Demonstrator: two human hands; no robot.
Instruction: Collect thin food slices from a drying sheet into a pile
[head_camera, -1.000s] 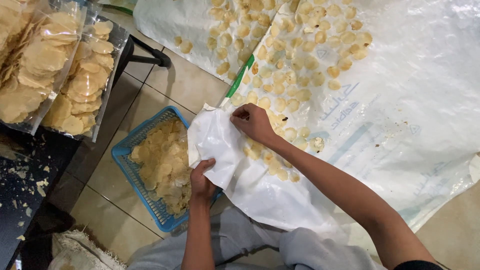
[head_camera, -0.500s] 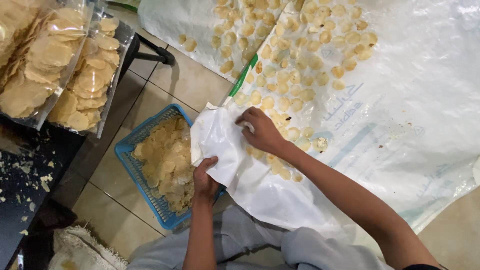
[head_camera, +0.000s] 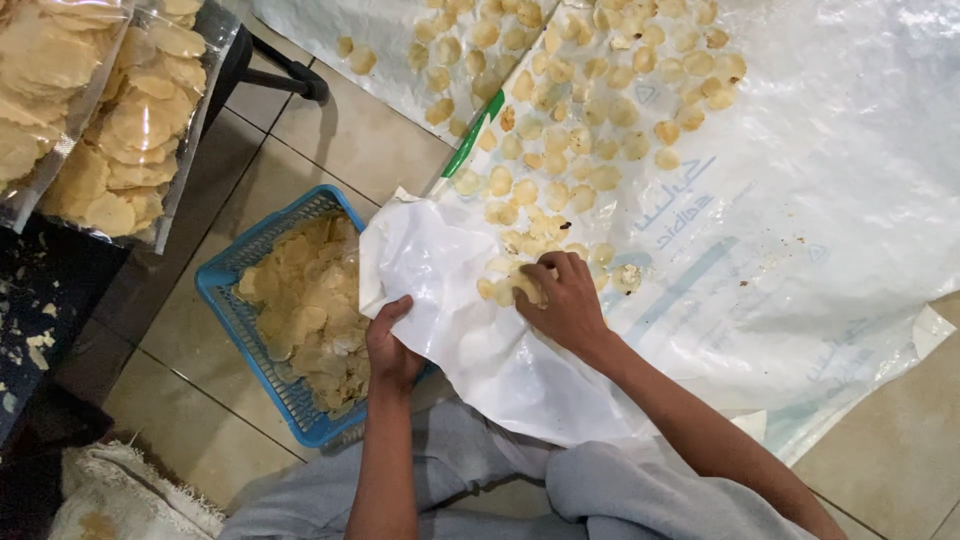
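While I look down from the head camera, the largest thing I see is the white plastic sheet (head_camera: 800, 230), spread flat over the tiled floor (head_camera: 340, 130) and covering most of the right side of the view. Pale round crackers (head_camera: 560, 130) lie scattered across its upper middle part, thinning out toward my hands. Next in size, the blue basket (head_camera: 235, 300) sits on the tiles at the sheet's left edge, filled with a heap of thin yellowish crackers; the sheet's lifted corner hangs over its right rim. At upper left, two clear bags of crackers (head_camera: 110, 120) rest on a dark surface, well apart from the basket. My right hand (head_camera: 565, 300) lies palm down on the sheet, fingers curled over a small cluster of crackers near the folded edge, touching them; I cannot tell whether any are truly pinched. My left hand (head_camera: 390, 345) grips the raised edge of the sheet, fingers closed around the plastic just beside the basket's right wall.
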